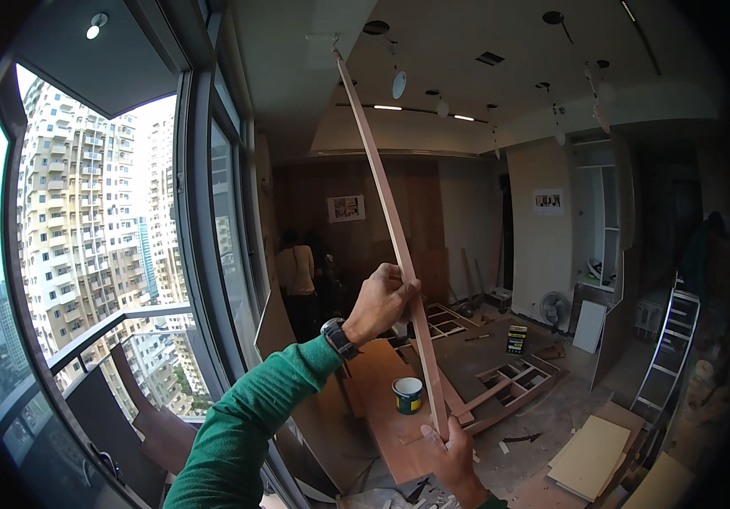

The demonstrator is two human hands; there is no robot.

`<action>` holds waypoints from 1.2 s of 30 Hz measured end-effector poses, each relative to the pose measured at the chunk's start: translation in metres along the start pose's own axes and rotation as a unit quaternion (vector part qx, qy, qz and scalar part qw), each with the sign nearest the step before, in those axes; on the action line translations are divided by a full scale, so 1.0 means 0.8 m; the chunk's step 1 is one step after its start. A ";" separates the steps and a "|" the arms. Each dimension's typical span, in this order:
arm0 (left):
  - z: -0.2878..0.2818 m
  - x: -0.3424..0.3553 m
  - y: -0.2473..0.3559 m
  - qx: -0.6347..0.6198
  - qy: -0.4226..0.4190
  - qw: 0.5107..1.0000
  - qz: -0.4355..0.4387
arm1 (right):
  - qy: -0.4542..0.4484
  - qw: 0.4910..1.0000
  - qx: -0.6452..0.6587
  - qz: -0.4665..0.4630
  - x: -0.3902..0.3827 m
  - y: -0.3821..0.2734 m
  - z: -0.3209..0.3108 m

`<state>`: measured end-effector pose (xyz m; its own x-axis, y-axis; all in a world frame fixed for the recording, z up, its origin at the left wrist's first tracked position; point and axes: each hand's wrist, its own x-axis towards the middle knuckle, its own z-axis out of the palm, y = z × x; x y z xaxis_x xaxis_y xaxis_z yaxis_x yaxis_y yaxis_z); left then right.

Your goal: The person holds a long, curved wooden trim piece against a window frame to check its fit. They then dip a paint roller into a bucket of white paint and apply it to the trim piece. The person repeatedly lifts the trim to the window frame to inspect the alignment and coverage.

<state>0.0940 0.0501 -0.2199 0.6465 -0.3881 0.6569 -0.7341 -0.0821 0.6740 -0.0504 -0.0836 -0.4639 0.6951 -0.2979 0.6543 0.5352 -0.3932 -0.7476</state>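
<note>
My left hand [382, 301], with a watch on its wrist, grips a long wooden strip [369, 153] around its middle. My right hand [454, 467] holds the same strip near its lower end. The strip slants up to a small roller-like tool [331, 41] at the pale ceiling bulkhead [289, 68]. Below and behind the strip, an open paint can [407, 394] stands on an orange-brown board [378, 424].
Glass windows and a balcony railing [153, 310] are at left. Two people [295, 271] stand at the back, another [709, 237] by an aluminium ladder [671, 339]. Wooden frames [518, 390], pale panels [590, 450] and a fan [556, 310] occupy the floor.
</note>
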 end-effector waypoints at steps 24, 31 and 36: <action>0.149 -0.233 0.109 -0.029 -0.154 0.985 0.070 | 0.075 0.985 -0.066 0.140 -0.266 0.053 -0.127; 0.185 -0.215 0.123 -0.003 -0.189 0.978 0.088 | 0.105 0.988 -0.060 0.100 -0.264 0.038 -0.172; 0.207 -0.188 0.130 0.008 -0.195 0.975 0.105 | 0.118 0.984 -0.112 0.074 -0.252 0.047 -0.204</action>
<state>-0.1144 -0.0522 -0.3045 0.3556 -0.7172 0.5993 -0.8469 0.0239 0.5312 -0.2488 -0.1803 -0.6053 0.6131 -0.5497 0.5674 0.2982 -0.5041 -0.8105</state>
